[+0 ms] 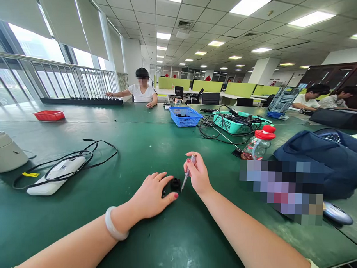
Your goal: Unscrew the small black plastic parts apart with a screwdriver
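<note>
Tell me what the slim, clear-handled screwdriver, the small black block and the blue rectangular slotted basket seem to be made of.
Screwdriver: handle probably clear plastic, judging by its see-through look; the thin grey shaft may be metal.
Black block: perhaps plastic, dark and hard-edged, too small to judge its finish.
Blue basket: almost certainly moulded plastic, smooth and evenly coloured, with perforated walls.

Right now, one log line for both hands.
left hand: at black part on table | right hand: holds screwdriver, tip down beside black part | beyond: blue basket, red tray
</note>
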Demonstrator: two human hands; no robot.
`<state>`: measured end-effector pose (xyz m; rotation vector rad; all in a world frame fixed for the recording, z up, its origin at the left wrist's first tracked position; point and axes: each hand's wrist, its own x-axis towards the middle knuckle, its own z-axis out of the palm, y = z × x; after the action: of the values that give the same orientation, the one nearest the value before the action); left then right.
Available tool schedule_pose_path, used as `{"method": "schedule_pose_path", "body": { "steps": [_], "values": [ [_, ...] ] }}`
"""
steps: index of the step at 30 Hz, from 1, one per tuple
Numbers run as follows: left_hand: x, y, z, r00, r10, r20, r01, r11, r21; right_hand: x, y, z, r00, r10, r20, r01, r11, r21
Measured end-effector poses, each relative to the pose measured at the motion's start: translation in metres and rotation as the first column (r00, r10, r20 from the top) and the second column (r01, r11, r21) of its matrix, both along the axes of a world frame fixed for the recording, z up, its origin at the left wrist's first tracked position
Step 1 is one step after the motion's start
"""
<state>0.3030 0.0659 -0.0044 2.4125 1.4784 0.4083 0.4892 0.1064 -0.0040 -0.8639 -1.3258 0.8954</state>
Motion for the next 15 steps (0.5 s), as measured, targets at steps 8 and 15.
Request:
{"method": "schedule_pose_path", "body": {
  "steps": [8, 15],
  "values": [
    [0.014, -0.009, -0.004, 0.999, -0.046, 0.005, 0.046, 0.998, -0.050, -0.003, 0.016, -0.012, 0.959, 0.208, -0.191, -0.272, 0.861, -0.429],
    [0.015, 0.000, -0.003, 0.974, -0.217, 0.064, 0.218, 0.976, -0.003, -0.010, 0.014, -0.015, 0.904, 0.378, -0.199, -0.427, 0.788, -0.444]
  ]
}}
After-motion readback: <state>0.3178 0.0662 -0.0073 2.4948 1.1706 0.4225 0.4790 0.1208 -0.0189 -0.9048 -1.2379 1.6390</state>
